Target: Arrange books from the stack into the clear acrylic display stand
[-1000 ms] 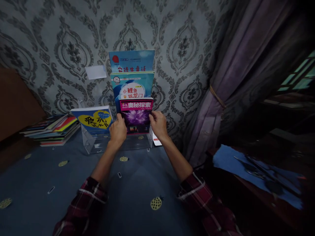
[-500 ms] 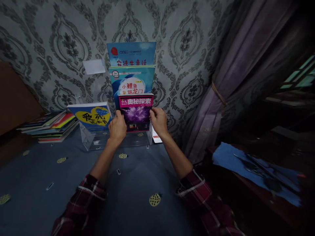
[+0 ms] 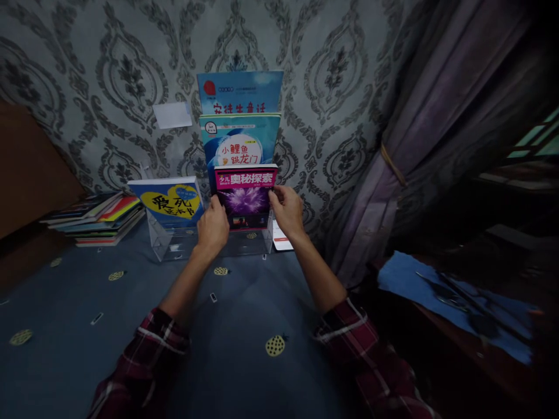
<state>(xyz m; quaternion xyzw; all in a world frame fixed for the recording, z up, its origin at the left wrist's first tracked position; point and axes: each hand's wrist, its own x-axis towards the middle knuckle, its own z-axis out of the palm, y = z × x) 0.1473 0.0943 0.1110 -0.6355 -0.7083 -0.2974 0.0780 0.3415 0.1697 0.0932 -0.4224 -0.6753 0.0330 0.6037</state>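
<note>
magazine (image 3: 244, 195): pink-banded title, purple burst cover
pose: upright, cover facing near
place: front tier of clear rack (image 3: 174, 247)

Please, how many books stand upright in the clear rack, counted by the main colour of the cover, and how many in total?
Purple cover with pink title band, held by left hand and right hand: 1
Light blue or teal covers: 2
Blue cover with yellow heart: 1
Total in the clear rack: 4
</note>
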